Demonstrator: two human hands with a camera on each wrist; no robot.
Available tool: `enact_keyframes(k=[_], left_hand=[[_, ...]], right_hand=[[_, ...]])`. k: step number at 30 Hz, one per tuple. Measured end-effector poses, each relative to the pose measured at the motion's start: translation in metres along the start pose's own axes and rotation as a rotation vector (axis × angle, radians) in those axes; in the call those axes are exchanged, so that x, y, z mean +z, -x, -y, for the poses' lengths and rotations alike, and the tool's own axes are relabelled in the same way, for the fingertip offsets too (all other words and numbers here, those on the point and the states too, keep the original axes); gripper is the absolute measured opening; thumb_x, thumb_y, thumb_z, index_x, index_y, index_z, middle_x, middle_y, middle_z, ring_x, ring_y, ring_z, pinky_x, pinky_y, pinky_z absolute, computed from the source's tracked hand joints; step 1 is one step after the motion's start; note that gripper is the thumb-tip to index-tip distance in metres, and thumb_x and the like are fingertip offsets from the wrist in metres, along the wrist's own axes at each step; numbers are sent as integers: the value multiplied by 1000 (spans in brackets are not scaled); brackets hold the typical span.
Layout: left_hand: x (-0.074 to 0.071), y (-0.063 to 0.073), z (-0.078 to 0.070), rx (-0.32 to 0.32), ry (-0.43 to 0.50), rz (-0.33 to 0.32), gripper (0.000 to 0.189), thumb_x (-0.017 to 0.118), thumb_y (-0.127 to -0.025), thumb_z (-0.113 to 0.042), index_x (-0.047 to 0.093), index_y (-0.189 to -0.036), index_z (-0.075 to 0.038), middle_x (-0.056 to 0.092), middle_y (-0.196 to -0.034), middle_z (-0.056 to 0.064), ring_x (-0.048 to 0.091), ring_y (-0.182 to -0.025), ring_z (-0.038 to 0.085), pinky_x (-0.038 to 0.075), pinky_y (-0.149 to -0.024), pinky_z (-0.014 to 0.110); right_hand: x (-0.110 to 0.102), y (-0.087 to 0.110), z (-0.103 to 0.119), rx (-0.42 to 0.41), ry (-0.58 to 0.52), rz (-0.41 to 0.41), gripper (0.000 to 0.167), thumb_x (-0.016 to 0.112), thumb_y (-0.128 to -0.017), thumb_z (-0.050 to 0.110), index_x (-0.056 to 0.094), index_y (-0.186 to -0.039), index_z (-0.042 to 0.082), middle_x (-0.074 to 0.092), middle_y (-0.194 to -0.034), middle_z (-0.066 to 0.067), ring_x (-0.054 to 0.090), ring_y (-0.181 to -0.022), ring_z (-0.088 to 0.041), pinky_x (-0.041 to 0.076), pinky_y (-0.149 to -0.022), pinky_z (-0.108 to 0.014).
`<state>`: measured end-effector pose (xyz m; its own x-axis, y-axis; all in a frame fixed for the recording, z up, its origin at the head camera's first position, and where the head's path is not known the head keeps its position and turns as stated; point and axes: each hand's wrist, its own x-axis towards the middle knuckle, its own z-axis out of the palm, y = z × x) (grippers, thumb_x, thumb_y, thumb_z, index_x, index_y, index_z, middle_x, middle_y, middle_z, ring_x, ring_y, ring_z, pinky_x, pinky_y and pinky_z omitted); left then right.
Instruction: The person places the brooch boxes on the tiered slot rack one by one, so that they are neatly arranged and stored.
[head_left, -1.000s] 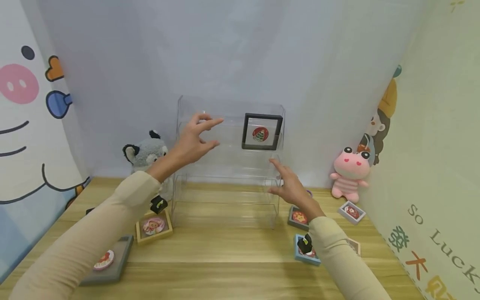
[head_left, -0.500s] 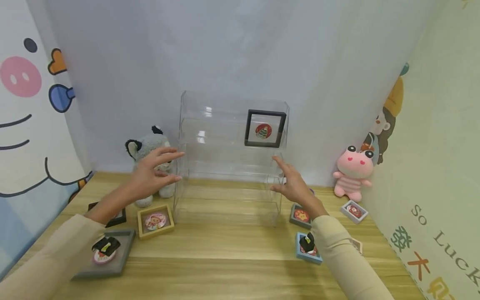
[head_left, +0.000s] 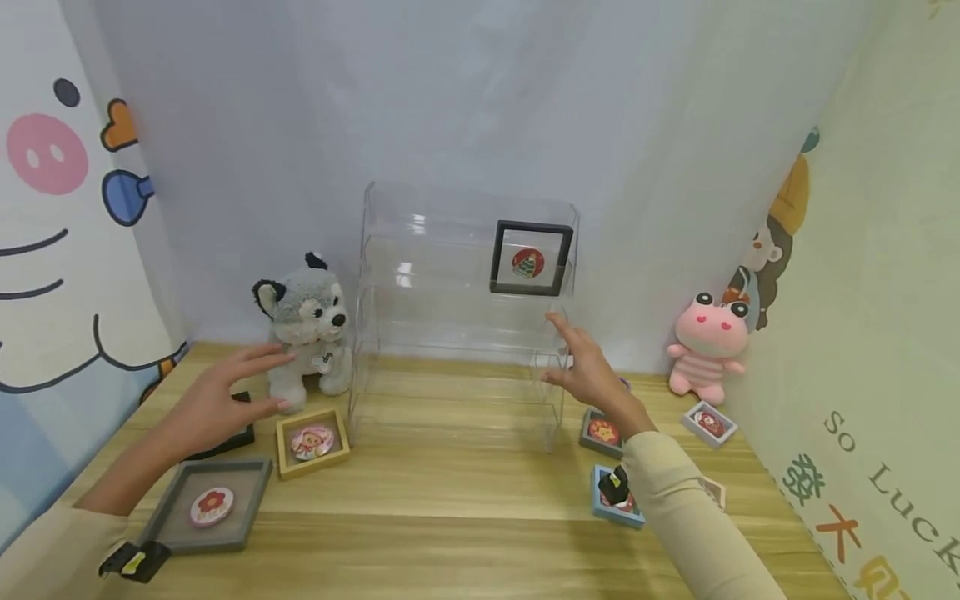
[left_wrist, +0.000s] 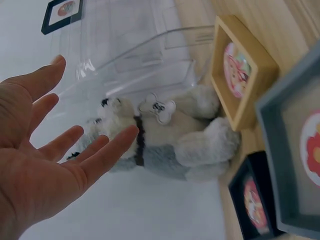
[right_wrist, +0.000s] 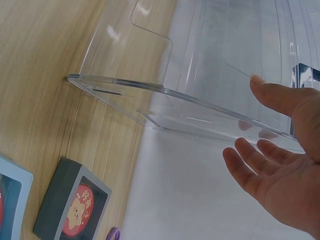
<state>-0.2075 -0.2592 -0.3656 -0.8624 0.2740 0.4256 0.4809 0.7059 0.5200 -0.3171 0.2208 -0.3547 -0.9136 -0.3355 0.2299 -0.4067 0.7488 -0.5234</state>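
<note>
My left hand hangs in the air over the left of the table, fingers spread and holding nothing. Beneath and around it are a large grey frame with a flower badge, a yellow frame, and a black frame partly hidden by the hand. My right hand is beside the right edge of a clear tiered display rack, its thumb and fingers apart and nothing between them; whether it touches the rack I cannot tell. High on the rack's right side stands a black square frame with a tree badge.
A grey plush husky sits left of the rack; a pink plush toy sits at the right wall. Right of the rack lie a dark grey frame, a light blue frame, a white frame and a partly covered beige frame.
My left hand has moved down and left, away from the rack's upper shelves, past the plush husky. The right hand has stayed almost still at the rack's right edge.
</note>
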Motion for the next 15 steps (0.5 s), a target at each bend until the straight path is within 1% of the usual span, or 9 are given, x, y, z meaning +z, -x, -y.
enact_keyframes(k=[2,4,6,9,11,13,15], left_hand=[[-2,9,8,-18,-11,11,58,80,-84,-15,59,-135,3,46,-143,33,45,-124,58,47,-87,64],[-2,18,16,-31,-21,8,57,81,-83,-14,60,-133,3,46,-142,35,51,-118,57,54,-79,53],[-3,26,24,-63,-23,16,59,82,-82,-14,59,-134,3,45,-142,35,49,-118,58,53,-78,54],[-3,39,34,-89,-17,9,59,83,-79,-13,61,-132,4,46,-140,37,46,-118,61,47,-83,63],[-3,47,40,-118,-31,24,59,84,-79,-15,62,-130,4,47,-138,37,43,-121,63,41,-84,71],[-4,54,44,-137,-58,40,57,84,-79,-16,63,-128,4,51,-134,37,47,-118,63,42,-84,70],[-6,59,45,-202,-99,91,59,83,-81,-21,62,-128,6,54,-131,38,52,-114,61,45,-85,68]], right_hand=[[1,0,-1,-4,-1,2,93,80,-84,9,25,-158,16,45,-140,-30,55,-114,-43,52,-90,-57],[2,0,-2,-5,8,5,93,80,-84,10,24,-158,17,46,-139,-29,55,-114,-42,52,-90,-56],[2,0,-2,-1,10,6,93,80,-84,10,24,-158,17,47,-137,-29,55,-113,-41,52,-90,-56],[2,0,-1,4,18,7,93,80,-85,11,24,-158,18,48,-137,-28,55,-113,-40,51,-90,-56],[2,0,-1,3,16,8,93,80,-85,11,24,-159,18,47,-138,-28,54,-114,-41,51,-90,-56],[0,1,-1,4,18,11,93,79,-85,11,24,-159,18,46,-139,-28,54,-114,-41,51,-91,-56],[-1,1,0,0,17,12,92,79,-85,11,24,-159,18,46,-139,-28,55,-115,-41,51,-91,-57]])
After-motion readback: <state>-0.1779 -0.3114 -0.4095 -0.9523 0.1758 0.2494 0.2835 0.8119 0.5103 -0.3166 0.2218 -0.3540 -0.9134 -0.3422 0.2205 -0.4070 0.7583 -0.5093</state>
